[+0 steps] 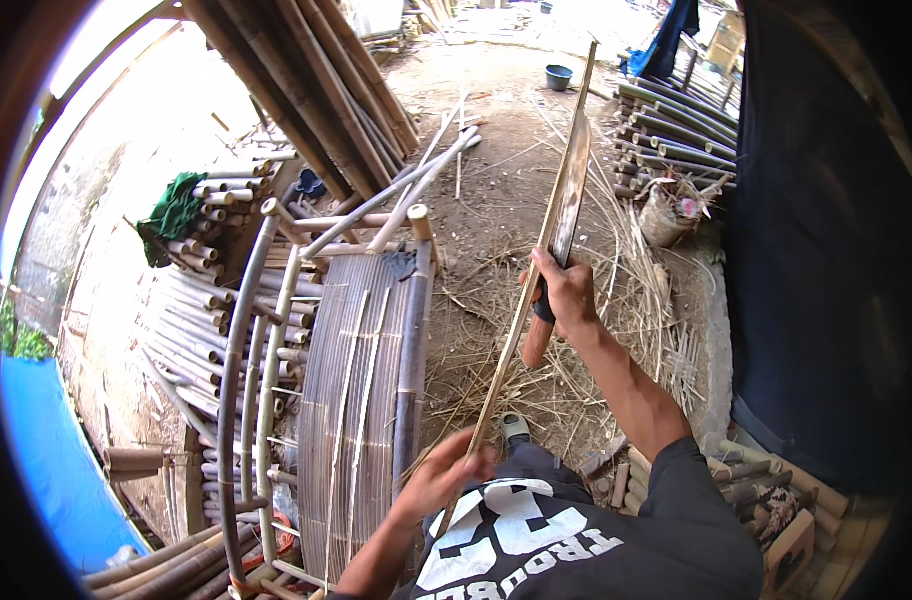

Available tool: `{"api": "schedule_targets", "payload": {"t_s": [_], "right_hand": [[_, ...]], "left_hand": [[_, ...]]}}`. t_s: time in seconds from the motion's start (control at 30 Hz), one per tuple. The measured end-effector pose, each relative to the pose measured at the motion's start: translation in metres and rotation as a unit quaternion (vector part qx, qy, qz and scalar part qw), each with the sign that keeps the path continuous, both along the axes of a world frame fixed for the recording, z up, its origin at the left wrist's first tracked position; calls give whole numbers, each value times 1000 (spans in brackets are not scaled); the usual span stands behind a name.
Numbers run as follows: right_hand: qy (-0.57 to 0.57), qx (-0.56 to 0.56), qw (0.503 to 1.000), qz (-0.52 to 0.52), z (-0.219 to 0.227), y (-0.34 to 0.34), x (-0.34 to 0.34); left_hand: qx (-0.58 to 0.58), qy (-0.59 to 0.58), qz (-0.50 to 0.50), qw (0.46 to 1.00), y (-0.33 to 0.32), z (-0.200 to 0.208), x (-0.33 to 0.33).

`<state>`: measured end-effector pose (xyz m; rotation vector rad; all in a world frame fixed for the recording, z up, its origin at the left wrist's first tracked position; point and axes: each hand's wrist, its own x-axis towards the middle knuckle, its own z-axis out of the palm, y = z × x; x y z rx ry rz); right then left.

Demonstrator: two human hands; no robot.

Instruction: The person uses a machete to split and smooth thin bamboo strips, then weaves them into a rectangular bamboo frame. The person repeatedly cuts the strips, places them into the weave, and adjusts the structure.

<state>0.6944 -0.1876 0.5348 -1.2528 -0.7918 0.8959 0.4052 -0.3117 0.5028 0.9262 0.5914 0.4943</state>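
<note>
Currently, strip: bamboo, slanting up in front of the body, knife blade alongside it.
Right hand: clamped on knife near the blade, thumb at strip.
Left hand: curled round strip's lower stretch; blurred, can't tell how tight.
Blade work: probably trimming; a clean stroke calls for steady strip, fingers off the edge.
Left side: slatted bamboo frame, near.
Ground: loose shavings, could snag feet.

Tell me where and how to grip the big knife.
Probably best by its wooden handle, coming from the person's own side: the handle's free end sticks out below the right hand toward the body, while the long blade points away, alongside the bamboo strip.
</note>
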Motion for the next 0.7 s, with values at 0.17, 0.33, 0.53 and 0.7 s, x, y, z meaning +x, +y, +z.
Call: {"api": "schedule_targets", "payload": {"t_s": [0.17,0.33,0.53,0.7], "right_hand": [[-345,17,935,78,-9,-23,-15],[-630,193,751,34,-31,-56,-20],[-587,2,809,32,-32,-38,22],[-605,-29,795,-27,-13,-24,62]], "left_hand": [[75,68,129,986,52,19,57],[89,117,156,977,60,30,58],[148,176,145,962,26,27,38],[107,162,137,971,-9,40,21]]}}
